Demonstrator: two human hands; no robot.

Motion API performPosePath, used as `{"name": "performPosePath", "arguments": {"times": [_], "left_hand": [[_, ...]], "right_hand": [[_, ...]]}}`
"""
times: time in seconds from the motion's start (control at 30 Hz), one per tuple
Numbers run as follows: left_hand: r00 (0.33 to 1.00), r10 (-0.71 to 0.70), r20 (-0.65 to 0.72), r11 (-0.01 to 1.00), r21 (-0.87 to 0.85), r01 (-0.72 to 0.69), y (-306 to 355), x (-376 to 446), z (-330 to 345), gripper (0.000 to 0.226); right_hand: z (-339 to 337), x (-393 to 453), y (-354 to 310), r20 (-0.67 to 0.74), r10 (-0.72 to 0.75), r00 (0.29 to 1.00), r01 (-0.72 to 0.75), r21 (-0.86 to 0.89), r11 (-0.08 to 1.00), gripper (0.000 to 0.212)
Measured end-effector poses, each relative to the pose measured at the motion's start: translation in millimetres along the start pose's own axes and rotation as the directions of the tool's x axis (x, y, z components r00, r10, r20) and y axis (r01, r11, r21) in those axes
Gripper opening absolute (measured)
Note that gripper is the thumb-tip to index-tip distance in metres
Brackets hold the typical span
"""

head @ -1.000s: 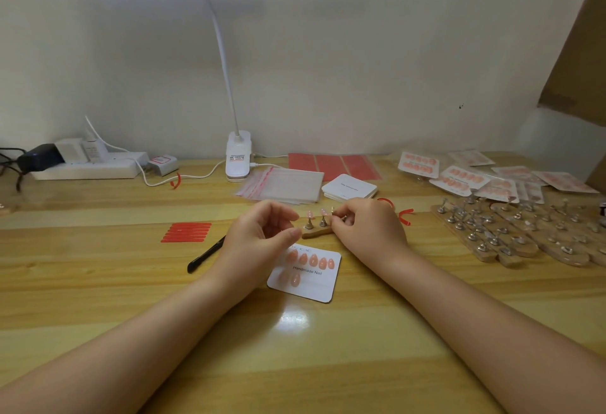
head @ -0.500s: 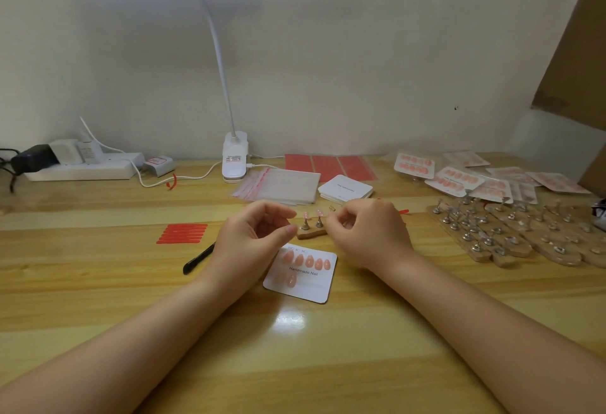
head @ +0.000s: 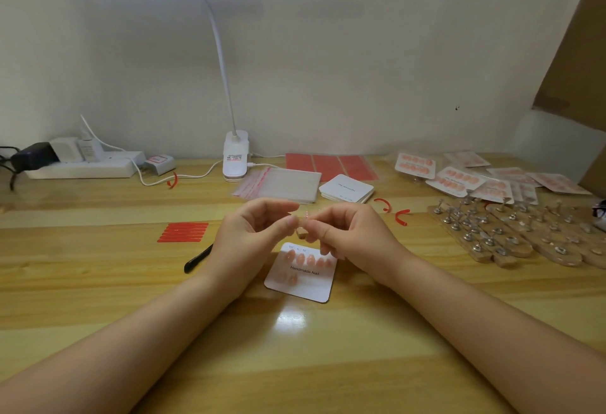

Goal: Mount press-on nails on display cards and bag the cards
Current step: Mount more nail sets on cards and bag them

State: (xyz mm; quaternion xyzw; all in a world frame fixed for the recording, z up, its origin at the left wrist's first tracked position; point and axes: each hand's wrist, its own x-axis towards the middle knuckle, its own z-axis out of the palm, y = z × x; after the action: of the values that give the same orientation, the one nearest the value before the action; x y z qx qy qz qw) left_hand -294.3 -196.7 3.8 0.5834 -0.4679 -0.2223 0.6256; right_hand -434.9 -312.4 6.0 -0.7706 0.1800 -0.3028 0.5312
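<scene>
Desk (head: 98,282): both hands pinch nail (head: 304,215).

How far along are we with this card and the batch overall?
Done: a pile of bagged cards lies far right. In hand: the card under the hands has a full top row of five nails and only two in the lower row; both the left hand and right hand are pinching at something small above it. Left: finish this row, then bag it; blank cards and bags wait.
</scene>
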Motion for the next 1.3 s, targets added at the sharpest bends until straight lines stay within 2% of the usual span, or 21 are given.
{"name": "performPosePath", "arguments": {"times": [0.1,0.2,0.37,0.5,0.57,0.77,0.83,1.0,1.07,1.3], "left_hand": [[1.000,-0.014,-0.001,1.000,-0.017,0.014,0,0,1,0.026],[1.000,-0.010,0.020,1.000,-0.020,0.011,3,-2,4,0.041],[1.000,-0.013,-0.019,1.000,0.001,0.013,4,-3,7,0.047],[0.998,-0.054,-0.034,0.994,-0.101,0.050,4,-1,7,0.062],[0.998,-0.059,-0.026,0.989,-0.135,0.055,5,-1,7,0.064],[0.996,-0.073,-0.048,0.993,-0.095,0.068,10,-1,5,0.070],[0.994,-0.107,-0.020,0.983,-0.151,0.102,12,1,5,0.071],[0.975,-0.198,0.101,0.868,-0.444,0.222,14,6,4,0.074],[0.964,-0.216,0.157,0.828,-0.494,0.265,15,6,4,0.072],[0.929,-0.239,0.283,0.709,-0.603,0.366,16,7,3,0.067]], "right_hand": [[-2,1,1,0.011,0.030,0.999,-0.030,0.023,0.999,0.014],[-5,2,1,0.029,0.031,0.999,-0.032,0.035,0.999,0.015],[-7,1,1,0.066,-0.004,0.998,0.002,0.029,1.000,0.010],[-6,1,1,0.081,-0.011,0.997,0.011,-0.004,1.000,0.012],[-5,1,2,0.072,-0.007,0.997,0.009,-0.031,0.999,0.013],[-6,1,1,0.068,-0.015,0.998,0.021,-0.088,0.996,0.011],[-7,1,-1,0.086,0.002,0.996,0.004,-0.066,0.998,0.011],[-15,1,-7,0.211,0.041,0.977,-0.056,0.064,0.996,0.013],[-18,1,-7,0.270,0.039,0.962,-0.077,0.130,0.989,0.018],[-18,2,-7,0.358,0.014,0.934,-0.119,0.273,0.955,0.012]]}}
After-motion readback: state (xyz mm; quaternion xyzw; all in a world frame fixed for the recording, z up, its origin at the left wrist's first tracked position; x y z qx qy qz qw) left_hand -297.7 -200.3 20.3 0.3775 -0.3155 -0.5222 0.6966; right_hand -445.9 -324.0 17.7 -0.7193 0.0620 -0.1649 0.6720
